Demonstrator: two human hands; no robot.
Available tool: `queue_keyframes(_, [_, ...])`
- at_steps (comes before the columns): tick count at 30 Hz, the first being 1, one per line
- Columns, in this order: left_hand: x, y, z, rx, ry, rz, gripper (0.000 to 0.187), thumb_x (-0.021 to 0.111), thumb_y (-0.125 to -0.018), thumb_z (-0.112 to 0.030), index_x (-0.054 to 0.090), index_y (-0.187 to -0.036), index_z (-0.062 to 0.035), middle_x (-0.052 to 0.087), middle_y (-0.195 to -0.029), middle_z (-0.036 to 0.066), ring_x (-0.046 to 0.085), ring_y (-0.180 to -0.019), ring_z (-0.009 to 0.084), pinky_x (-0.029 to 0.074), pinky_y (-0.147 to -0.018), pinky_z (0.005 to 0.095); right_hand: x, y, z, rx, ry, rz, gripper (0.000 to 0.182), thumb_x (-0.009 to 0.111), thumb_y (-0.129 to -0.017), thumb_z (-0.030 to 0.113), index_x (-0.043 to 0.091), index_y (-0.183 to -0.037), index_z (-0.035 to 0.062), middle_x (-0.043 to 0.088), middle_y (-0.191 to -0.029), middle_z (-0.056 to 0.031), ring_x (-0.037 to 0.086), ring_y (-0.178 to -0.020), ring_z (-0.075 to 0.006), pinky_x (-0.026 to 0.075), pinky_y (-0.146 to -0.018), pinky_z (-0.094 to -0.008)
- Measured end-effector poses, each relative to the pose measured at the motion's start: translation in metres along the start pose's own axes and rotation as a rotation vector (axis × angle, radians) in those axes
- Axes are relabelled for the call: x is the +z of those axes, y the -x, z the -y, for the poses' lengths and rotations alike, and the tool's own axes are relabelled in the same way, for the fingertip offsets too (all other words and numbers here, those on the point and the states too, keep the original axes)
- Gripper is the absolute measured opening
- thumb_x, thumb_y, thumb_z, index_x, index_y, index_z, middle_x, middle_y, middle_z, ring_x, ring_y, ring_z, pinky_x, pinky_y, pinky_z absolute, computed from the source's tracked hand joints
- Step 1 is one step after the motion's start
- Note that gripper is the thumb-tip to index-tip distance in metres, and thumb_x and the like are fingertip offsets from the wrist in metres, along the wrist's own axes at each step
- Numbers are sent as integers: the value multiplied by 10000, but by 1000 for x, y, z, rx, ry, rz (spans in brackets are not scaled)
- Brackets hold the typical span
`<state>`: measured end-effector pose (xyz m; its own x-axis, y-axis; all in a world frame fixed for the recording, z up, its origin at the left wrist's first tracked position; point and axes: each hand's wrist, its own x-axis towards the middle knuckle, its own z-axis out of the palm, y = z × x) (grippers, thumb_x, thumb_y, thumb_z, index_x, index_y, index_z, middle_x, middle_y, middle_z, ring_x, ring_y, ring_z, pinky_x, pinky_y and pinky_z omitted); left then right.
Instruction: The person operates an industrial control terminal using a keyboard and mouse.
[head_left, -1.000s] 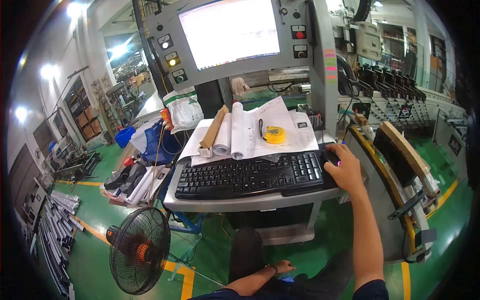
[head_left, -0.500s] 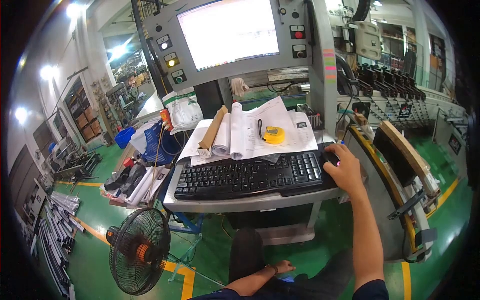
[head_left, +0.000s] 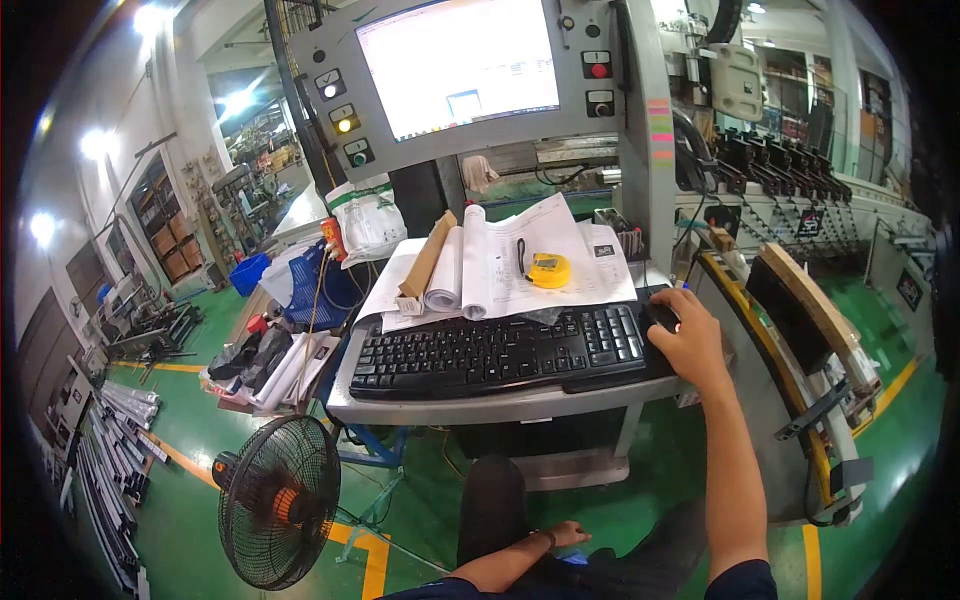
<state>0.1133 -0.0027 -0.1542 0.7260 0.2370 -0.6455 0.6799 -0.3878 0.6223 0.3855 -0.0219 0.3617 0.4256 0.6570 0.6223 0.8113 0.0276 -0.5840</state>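
My right hand (head_left: 690,340) rests over a black computer mouse (head_left: 660,314) at the right end of the desk, fingers wrapped round it. A small reddish light glows on the mouse beside my fingers. My left hand (head_left: 570,534) lies on my lap, small in view, fingers loosely extended and holding nothing I can see. The black keyboard (head_left: 500,352) sits left of the mouse. Behind it, a yellow tape measure (head_left: 548,270) lies on printed sheets (head_left: 590,240), beside rolled paper (head_left: 474,270) and a brown cardboard strip (head_left: 428,255). Above is a lit monitor (head_left: 460,65).
A black fan (head_left: 278,502) stands on the green floor, left of the desk. Panel buttons (head_left: 344,124) flank the screen. A white bag (head_left: 368,222) and a blue basket (head_left: 318,288) are at the left. A machine rail (head_left: 765,360) runs along the right.
A small preview window has appeared low on the monitor, just above the taskbar. Both hands stay in place, the right one still on the mouse.
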Motion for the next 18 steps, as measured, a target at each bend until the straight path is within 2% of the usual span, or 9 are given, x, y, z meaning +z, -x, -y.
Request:
queue_keyframes(6, [2, -4, 3, 15, -12, -7, 807, 698, -995, -728, 718, -1490, -91, 664, -1557, 224, 619, -1452, 412, 475, -1223, 528, 0, 0, 0, 6, 2, 2, 446, 745, -841, 247, 770, -1255, 82, 759, -1298, -117, 760, -979, -358, 601, -903, -427])
queue_keyframes(15, [1, -4, 4, 39, -13, -18, 787, 707, -995, -723, 735, -1469, -96, 693, -1520, 216, 638, -1425, 406, 496, -1197, 524, 0, 0, -1, -16, 15, -5, 458, 744, -840, 241, 764, -1263, 69, 753, -1315, -130, 751, -1154, -397, 591, -1011, -457])
queue_keyframes(18, [0, -4, 5, 41, -20, -10, 794, 710, -990, -728, 734, -1468, -95, 697, -1514, 218, 641, -1421, 408, 503, -1187, 514, 0, 0, 0, -10, 12, 3, 453, 742, -845, 238, 760, -1265, 69, 750, -1322, -135, 747, -1160, -402, 587, -1021, -464])
